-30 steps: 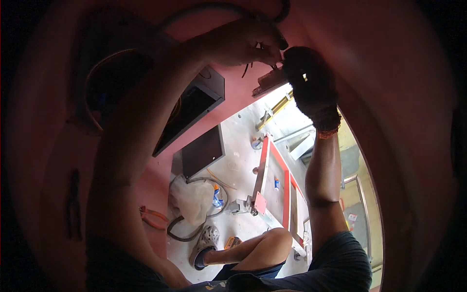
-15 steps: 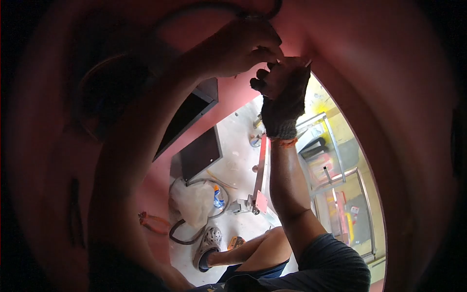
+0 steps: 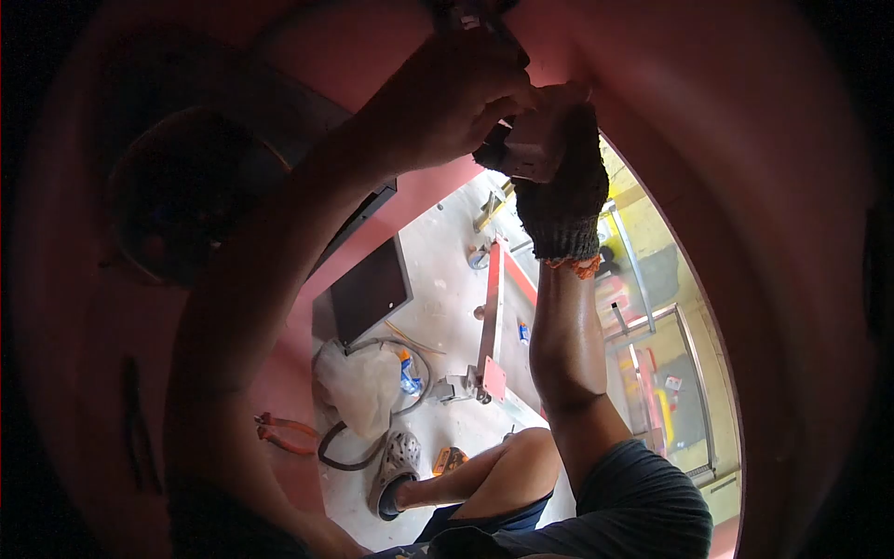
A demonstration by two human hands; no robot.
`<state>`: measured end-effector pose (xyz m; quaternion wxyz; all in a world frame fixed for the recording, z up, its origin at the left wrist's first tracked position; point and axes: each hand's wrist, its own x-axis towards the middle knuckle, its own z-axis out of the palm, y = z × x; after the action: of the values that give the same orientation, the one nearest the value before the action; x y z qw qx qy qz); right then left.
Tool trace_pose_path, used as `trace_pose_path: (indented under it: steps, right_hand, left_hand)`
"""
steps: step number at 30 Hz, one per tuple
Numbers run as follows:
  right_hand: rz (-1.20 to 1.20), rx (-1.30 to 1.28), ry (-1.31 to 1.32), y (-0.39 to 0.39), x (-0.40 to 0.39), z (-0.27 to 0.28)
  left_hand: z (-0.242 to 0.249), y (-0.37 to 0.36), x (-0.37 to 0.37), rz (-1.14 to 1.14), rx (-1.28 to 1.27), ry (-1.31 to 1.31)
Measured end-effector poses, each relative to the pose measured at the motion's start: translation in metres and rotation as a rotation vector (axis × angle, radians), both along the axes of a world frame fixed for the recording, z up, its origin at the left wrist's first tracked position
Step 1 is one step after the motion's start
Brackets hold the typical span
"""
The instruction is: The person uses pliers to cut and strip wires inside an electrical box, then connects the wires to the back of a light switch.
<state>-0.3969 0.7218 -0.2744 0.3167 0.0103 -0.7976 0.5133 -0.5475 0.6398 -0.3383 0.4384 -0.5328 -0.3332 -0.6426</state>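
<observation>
My right hand (image 3: 562, 191) wears a dark knit glove and is raised near the top of the view, closed around a small pale block (image 3: 533, 147). My bare left hand (image 3: 453, 91) is raised just left of it, its fingers curled and pinched against the block's upper edge. What the left fingers hold is hidden. A dark cable end (image 3: 466, 17) shows just above the left hand. Both hands are close against the red curved wall (image 3: 652, 84).
Through the opening I see a concrete floor (image 3: 447, 279) below, with a dark flat panel (image 3: 371, 291), a white bag (image 3: 358, 384), a grey hose (image 3: 349, 458), orange pliers (image 3: 279, 430), a red and metal frame (image 3: 491, 317) and metal racks (image 3: 656, 317). My bent leg and sandal (image 3: 399, 463) are at the bottom.
The gloved right hand swung left to meet the left hand, then turned and closed on the block. The view shifted, so the hands sit higher and closer now.
</observation>
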Motion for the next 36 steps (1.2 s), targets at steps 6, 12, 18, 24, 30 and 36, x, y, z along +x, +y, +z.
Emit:
trace_pose_path:
  steps: [6,12,18,24,30,36]
  right_hand:
    - [-0.238,0.782,0.05,0.002,0.0,-0.006]
    - [-0.029,0.038,-0.022,-0.006,-0.002,0.002]
    - [0.049,-0.102,-0.018,-0.004,-0.004,0.006]
    - [-0.082,0.488,0.021,0.001,-0.005,0.001]
    - [0.005,0.197,0.041,-0.01,-0.006,0.001]
    - [-0.282,1.457,0.225,0.002,-0.004,0.003]
  left_hand:
    - [0.0,0.002,0.0,0.038,-0.005,-0.01]
    - [-0.001,0.007,-0.001,-0.035,0.029,-0.024]
    - [0.0,0.001,-0.001,0.054,0.072,0.007]
    - [0.005,-0.017,0.01,-0.078,-0.065,-0.051]
    - [0.001,-0.003,0.005,0.018,-0.05,-0.07]
    - [-0.001,0.009,0.009,0.052,0.066,-0.11]
